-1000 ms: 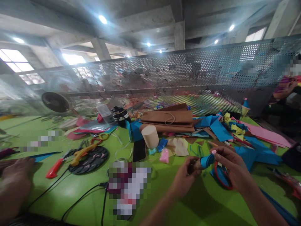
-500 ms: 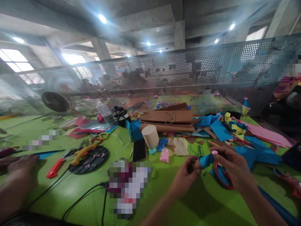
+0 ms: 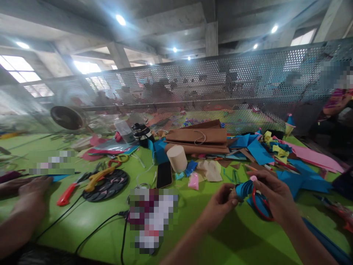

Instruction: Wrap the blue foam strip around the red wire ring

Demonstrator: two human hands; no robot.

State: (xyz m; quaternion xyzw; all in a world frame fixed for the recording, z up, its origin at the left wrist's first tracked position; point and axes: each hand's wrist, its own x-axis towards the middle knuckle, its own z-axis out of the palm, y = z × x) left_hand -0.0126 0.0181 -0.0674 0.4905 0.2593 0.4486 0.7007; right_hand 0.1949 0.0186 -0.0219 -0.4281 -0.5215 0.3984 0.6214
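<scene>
Blue paper roll (image 3: 244, 188) hangs just above the desk (image 3: 82, 224) between both hands, long axis running left-right, left hand (image 3: 220, 206) pinching its brown end, right hand (image 3: 273, 200) pinching the blue end.

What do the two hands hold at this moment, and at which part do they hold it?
Both hold one small blue paper roll: the left hand pinches its brownish left end, the right hand grips its right end with the fingers.

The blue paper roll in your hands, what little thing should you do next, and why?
Probably keep wrapping: the left hand pinches one end of the blue paper roll, the right hand curls over the other, and its edge looks loose. So likely press the edge flat.
</scene>
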